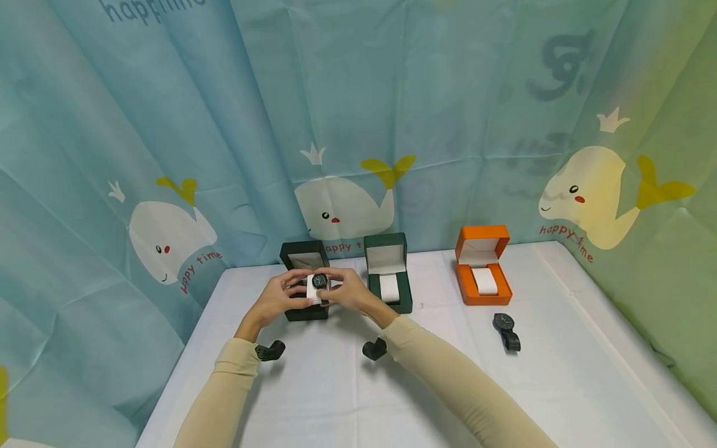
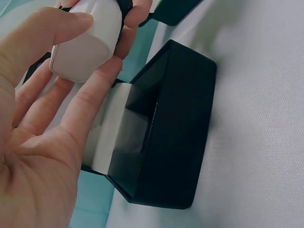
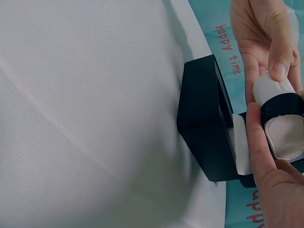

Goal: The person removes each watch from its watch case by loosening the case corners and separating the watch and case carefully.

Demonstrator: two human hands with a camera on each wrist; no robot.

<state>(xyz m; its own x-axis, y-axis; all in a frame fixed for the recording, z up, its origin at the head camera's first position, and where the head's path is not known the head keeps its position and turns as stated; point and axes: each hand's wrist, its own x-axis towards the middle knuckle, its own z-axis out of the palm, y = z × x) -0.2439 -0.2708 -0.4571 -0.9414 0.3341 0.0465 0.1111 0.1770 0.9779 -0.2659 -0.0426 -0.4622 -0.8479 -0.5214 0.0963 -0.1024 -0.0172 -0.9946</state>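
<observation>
A white watch cushion (image 1: 312, 295) with a black watch (image 1: 320, 281) on it is between both hands, over the open black watch box (image 1: 306, 313). My left hand (image 1: 278, 298) grips the cushion from the left, its thumb across the white side in the left wrist view. From the other side my right hand (image 1: 350, 290) holds the cushion and watch in its fingers. In the right wrist view the dark strap (image 3: 284, 105) runs around the cushion (image 3: 271, 88). The black box (image 2: 183, 128) has a hollow inside in the left wrist view.
An open green watch box (image 1: 404, 301) with a white cushion stands just right of the hands. Farther right is an open orange box (image 1: 462, 288), also holding a white cushion. In front of it lies another black watch (image 1: 506, 330). A whale-print curtain (image 1: 448, 124) hangs behind the table.
</observation>
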